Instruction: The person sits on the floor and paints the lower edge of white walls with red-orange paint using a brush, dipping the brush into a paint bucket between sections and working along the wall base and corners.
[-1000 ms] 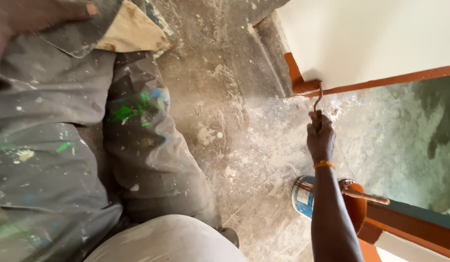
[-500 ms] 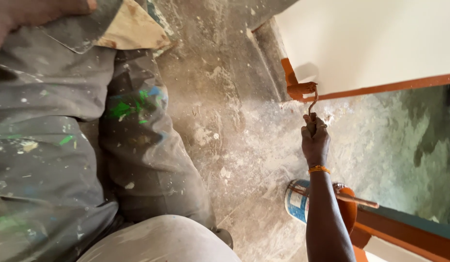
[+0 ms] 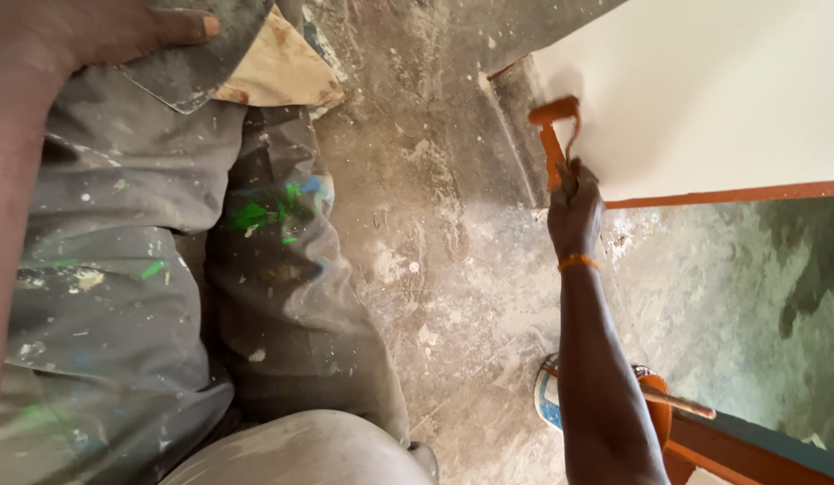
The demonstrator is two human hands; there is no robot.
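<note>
Right arm outstretched, right hand (image 3: 574,208) fisted, fingers curled tight; left hand (image 3: 93,36) pressed flat.

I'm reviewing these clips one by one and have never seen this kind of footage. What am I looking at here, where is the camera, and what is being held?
The camera sits on a person's head and looks straight down, so you see their own body and arms. There is no machine, only two bare hands. The right hand grips a small paint roller with orange paint, its roller end at the lower corner of a white wall that has an orange strip along its base. The left hand rests on the paint-spattered grey trousers, at the top left. Below lies a dusty concrete floor. By the right forearm stands a paint can smeared orange, with a stick across it.
</note>
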